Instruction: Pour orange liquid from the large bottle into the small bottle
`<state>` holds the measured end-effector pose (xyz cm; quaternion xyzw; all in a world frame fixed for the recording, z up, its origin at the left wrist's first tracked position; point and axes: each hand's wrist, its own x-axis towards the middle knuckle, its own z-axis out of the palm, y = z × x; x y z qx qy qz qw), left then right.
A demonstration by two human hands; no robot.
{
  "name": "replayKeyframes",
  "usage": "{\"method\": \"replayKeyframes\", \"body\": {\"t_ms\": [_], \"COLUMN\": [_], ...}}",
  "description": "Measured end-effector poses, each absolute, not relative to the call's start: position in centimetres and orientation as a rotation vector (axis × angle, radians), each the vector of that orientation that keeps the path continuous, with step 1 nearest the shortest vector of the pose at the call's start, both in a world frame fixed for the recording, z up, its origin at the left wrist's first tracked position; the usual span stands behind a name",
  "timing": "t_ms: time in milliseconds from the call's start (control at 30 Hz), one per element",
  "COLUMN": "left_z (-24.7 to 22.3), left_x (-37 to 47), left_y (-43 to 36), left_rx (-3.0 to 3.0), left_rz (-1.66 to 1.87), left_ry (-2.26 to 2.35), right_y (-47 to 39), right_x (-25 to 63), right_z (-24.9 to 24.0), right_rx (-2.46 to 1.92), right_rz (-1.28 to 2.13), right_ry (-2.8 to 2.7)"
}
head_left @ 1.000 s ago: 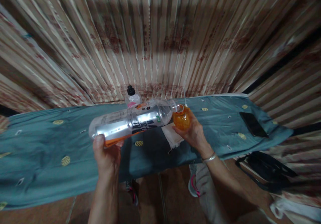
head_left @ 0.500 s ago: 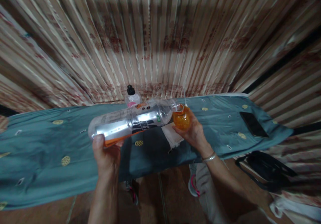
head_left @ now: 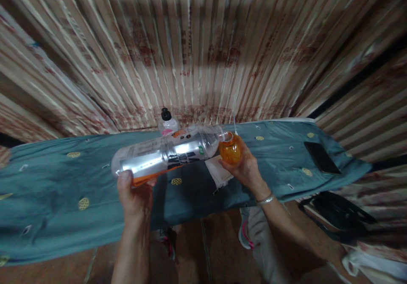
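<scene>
My left hand (head_left: 136, 193) grips the base end of a large clear plastic bottle (head_left: 165, 154) with a silver and orange label. The bottle lies nearly level, its neck pointing right. At its mouth is a small round orange translucent jar (head_left: 230, 150), tilted slightly, with my right hand (head_left: 246, 165) wrapped round its right side. Bottle mouth and jar rim meet or nearly meet; whether they touch I cannot tell. Below the jar, a white cloth (head_left: 218, 173) lies on the table. Behind the large bottle stands a clear bottle with a black cap (head_left: 165, 115), its lower part hidden.
A teal patterned cloth (head_left: 63, 190) covers the long narrow table. On its right end lies a black phone (head_left: 321, 157). Pleated curtains (head_left: 203, 55) hang close behind and at both sides. A black bag (head_left: 340, 214) sits on the floor at right.
</scene>
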<state>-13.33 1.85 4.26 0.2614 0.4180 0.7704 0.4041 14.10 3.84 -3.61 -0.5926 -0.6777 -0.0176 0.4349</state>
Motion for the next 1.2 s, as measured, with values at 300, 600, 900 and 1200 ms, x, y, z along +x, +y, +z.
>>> {"method": "replayKeyframes", "body": {"t_ms": [300,600,900,1200], "left_z": [3.87,3.75,3.71,3.45], "left_x": [-13.53,-13.53,-13.51,-13.64], "left_y": [1.84,1.84,1.93,2.14], "left_rx": [0.647,0.647,0.633,0.579], "left_rz": [1.944,1.946,1.945,1.959], "left_ry": [1.048,1.033,1.054,1.024], "right_y": [3.94,3.9,3.9,3.93], "right_x": [14.13,14.16,14.1,14.17], "right_z": [-3.82,-3.75,-3.62,-3.71], "right_rx": [-1.472,-1.478,-1.467,-1.487], "right_rz": [-0.032,-0.034,-0.058,-0.023], "right_ry": [-1.673,-1.675,-1.68,-1.66]}}
